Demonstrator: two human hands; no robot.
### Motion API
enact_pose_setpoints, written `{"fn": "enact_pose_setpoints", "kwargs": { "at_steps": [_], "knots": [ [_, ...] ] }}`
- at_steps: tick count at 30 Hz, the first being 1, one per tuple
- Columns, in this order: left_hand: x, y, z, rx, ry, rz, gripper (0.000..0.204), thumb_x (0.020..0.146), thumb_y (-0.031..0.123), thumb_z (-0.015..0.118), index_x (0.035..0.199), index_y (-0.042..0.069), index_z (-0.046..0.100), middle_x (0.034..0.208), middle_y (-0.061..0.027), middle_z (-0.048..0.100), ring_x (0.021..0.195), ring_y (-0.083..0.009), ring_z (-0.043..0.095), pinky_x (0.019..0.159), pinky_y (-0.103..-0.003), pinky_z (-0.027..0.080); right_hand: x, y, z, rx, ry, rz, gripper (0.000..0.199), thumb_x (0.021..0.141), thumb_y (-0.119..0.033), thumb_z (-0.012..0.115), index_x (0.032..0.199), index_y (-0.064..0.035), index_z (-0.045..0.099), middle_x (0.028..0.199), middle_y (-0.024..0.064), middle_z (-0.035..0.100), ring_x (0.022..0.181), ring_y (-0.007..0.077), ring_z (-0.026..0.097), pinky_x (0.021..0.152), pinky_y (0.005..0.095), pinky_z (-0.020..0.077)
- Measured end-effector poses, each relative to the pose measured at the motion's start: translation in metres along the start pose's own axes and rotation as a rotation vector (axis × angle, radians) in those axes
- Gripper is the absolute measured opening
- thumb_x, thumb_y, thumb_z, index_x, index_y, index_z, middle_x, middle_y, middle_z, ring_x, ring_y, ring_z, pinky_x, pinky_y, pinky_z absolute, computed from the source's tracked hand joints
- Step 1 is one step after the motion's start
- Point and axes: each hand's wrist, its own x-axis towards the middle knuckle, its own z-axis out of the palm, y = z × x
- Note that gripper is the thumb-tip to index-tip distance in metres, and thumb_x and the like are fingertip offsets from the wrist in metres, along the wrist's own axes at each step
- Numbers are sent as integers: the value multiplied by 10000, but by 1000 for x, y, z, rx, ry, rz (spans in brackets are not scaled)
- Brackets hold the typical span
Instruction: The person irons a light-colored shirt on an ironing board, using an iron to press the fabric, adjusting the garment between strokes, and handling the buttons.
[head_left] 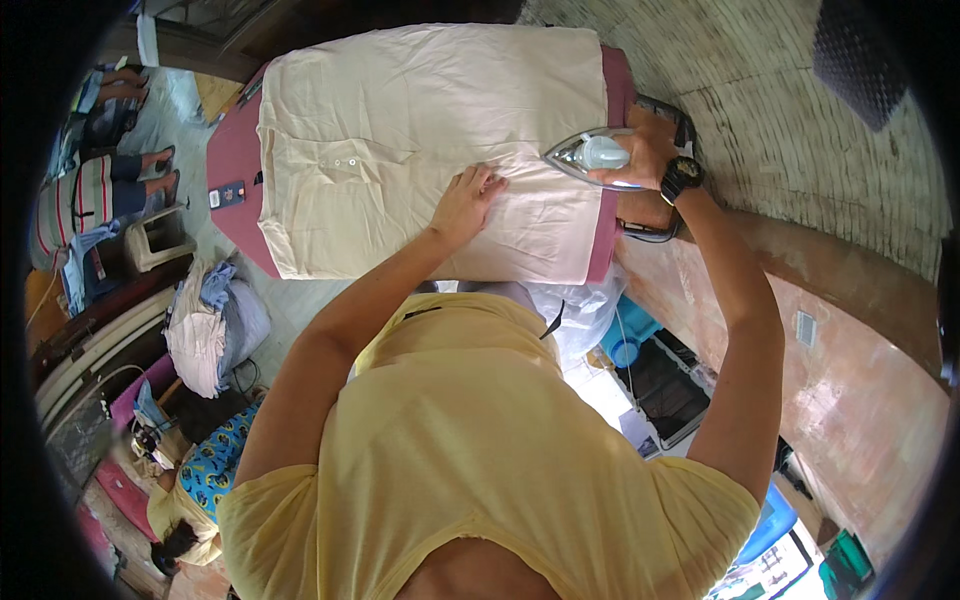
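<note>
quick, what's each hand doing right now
Left hand: open, pressed flat on the cream shirt on the ironing board.
Right hand: closed around the handle of the iron, at the shirt's edge.

One cream shirt lay on one maroon ironing board; one steam iron was there, two buttons showed, and one black wristwatch was worn.
</note>
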Motion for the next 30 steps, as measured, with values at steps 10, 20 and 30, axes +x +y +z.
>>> {"fn": "enact_pose_setpoints", "kwargs": {
  "at_steps": [10, 20, 30],
  "knots": [
    [-51, -39, -44, -222, 305, -108, 370, 795, 33, 598, 1163, 65, 612, 1188, -146, 537, 1081, -356, 515, 939, -449, 442, -8, -17, 22, 123, -8, -24, 533, 658, -528, 828, 907, -68, 723, 813, 152, 711, 752, 327, 693, 690, 412, 565],
    [-148, -214, -115, 110, 358, -1043, 367, 794, 293, 770, 962, 19, 592, 1006, -184, 592, 968, -387, 587, 789, -524, 468, 6, -23, 18, 169, -22, -31, 503, 701, -501, 809, 916, -58, 708, 772, 151, 702, 718, 341, 687, 664, 427, 561],
    [-104, -229, -106, 41, 617, -992, 368, 906, 332, 639, 1059, 31, 490, 973, -205, 629, 931, -407, 628, 747, -494, 487, 3, -23, 18, 82, -7, -26, 514, 713, -506, 799, 904, -42, 688, 789, 154, 703, 722, 350, 686, 655, 437, 560]
  ]
}}
